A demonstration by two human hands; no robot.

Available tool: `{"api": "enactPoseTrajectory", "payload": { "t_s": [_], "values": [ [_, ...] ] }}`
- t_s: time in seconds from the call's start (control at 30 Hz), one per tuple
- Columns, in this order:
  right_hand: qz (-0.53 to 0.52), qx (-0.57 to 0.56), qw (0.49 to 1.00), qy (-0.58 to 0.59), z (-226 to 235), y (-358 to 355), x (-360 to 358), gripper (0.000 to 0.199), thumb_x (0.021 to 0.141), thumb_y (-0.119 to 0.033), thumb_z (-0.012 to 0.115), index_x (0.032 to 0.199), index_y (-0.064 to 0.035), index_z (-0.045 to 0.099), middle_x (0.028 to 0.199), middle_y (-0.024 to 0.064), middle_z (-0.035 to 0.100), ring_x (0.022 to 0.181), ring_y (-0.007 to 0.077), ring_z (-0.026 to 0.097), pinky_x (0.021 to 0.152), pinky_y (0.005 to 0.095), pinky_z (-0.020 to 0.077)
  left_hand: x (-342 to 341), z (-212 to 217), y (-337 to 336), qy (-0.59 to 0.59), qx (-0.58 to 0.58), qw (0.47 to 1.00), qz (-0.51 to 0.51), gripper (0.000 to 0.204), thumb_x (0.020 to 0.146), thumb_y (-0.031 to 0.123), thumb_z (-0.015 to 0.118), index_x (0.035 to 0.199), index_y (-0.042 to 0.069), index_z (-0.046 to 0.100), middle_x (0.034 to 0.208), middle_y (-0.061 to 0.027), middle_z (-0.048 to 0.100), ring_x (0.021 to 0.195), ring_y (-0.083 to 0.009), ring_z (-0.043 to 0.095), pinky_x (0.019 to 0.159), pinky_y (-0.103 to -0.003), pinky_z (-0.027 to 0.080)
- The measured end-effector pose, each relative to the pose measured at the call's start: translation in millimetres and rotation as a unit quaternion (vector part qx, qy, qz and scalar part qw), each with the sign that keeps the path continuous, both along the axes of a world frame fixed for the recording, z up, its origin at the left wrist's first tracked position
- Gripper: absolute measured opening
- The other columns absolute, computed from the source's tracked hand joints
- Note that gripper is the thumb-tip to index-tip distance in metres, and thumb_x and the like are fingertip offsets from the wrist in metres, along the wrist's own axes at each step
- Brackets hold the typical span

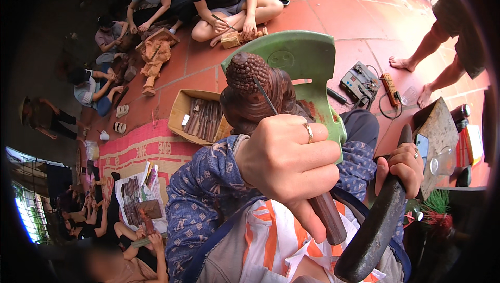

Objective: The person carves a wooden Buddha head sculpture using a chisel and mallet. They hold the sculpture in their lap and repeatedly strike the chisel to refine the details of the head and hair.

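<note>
A dark brown carved wooden Buddha figure (242,93), its head covered in small curls, leans on a green plastic chair (312,48) in front of me. My left hand (291,160) is closed round a chisel (329,220); the wooden handle sticks out below my fist. The thin blade reaches up to the side of the figure's head, and its tip seems to touch there. At the right, my right hand (405,171) grips the narrow end of a dark, club-shaped mallet (372,236). Its thick end hangs toward my lap, apart from the chisel.
A cardboard box (177,111) of carving tools stands left of the chair. More tools lie on paper (138,194). A control box (359,82) with cords and a power strip (389,89) lie at right, near a standing person's feet. Several people carve on the tiled floor.
</note>
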State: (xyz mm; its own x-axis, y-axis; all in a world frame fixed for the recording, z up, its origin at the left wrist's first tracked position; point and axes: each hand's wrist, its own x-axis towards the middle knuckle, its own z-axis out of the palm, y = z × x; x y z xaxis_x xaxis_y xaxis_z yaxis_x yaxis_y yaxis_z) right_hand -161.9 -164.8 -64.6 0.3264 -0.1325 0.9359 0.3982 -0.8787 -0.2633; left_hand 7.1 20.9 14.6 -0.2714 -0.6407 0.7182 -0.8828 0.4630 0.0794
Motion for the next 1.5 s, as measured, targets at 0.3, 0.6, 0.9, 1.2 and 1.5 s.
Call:
{"api": "enactPoseTrajectory", "payload": {
  "t_s": [0.3, 0.6, 0.9, 1.2, 1.5],
  "values": [
    [-0.051, -0.033, 0.998, -0.007, 13.7, 3.7, -7.2, 0.032, 0.077, -0.004, 0.077, 0.071, -0.0067, 0.046, 0.054, 0.0056, 0.049, 0.045, 0.0184, 0.046, 0.048, 0.0323, 0.0395, 3.9, 10.4, 0.7, 0.060, -0.011, 0.997, -0.037, 0.068, 0.063, 0.075, 0.061, 0.060, 0.010, 0.038, 0.063, -0.0031, 0.038, 0.047, -0.0186, 0.043, 0.038, -0.030, 0.033],
    [-0.109, -0.054, 0.993, -0.011, 15.4, 11.8, -15.5, 0.030, 0.079, 0.001, 0.073, 0.073, -0.0059, 0.045, 0.056, 0.0068, 0.050, 0.047, 0.0193, 0.047, 0.050, 0.0339, 0.0428, 7.1, 9.7, 0.5, 0.040, -0.022, 0.998, -0.051, 0.068, 0.062, 0.074, 0.062, 0.059, 0.010, 0.038, 0.062, -0.0031, 0.036, 0.047, -0.0187, 0.043, 0.037, -0.031, 0.032],
    [-0.112, -0.013, 0.993, -0.018, 9.7, 6.3, -8.7, 0.031, 0.077, 0.000, 0.076, 0.075, -0.0052, 0.046, 0.055, 0.0068, 0.050, 0.046, 0.0194, 0.047, 0.049, 0.0333, 0.0416, 2.2, -5.4, 1.8, -0.097, 0.064, 0.993, 0.003, 0.060, 0.068, 0.066, 0.064, 0.059, 0.012, 0.040, 0.061, -0.0013, 0.037, 0.051, -0.0155, 0.045, 0.042, -0.029, 0.034],
    [-0.009, 0.014, 0.999, -0.030, -0.5, -1.3, -2.3, 0.029, 0.077, 0.001, 0.074, 0.076, -0.0061, 0.046, 0.056, 0.0047, 0.048, 0.046, 0.0184, 0.045, 0.049, 0.0326, 0.0380, -12.3, -0.6, -13.8, -0.006, 0.000, 0.999, -0.037, 0.051, 0.074, 0.061, 0.063, 0.072, 0.010, 0.053, 0.061, 0.0017, 0.036, 0.046, -0.0115, 0.036, 0.037, -0.025, 0.026],
    [-0.011, 0.017, 1.000, -0.012, -2.9, -7.3, 3.0, 0.029, 0.074, 0.004, 0.074, 0.075, -0.0057, 0.047, 0.055, 0.0049, 0.048, 0.045, 0.0180, 0.044, 0.046, 0.0316, 0.0372, -6.8, 1.3, -21.9, 0.012, -0.042, 0.999, 0.000, 0.054, 0.071, 0.061, 0.068, 0.070, 0.009, 0.054, 0.060, 0.0008, 0.036, 0.044, -0.0121, 0.037, 0.036, -0.025, 0.028]
  ]
}}
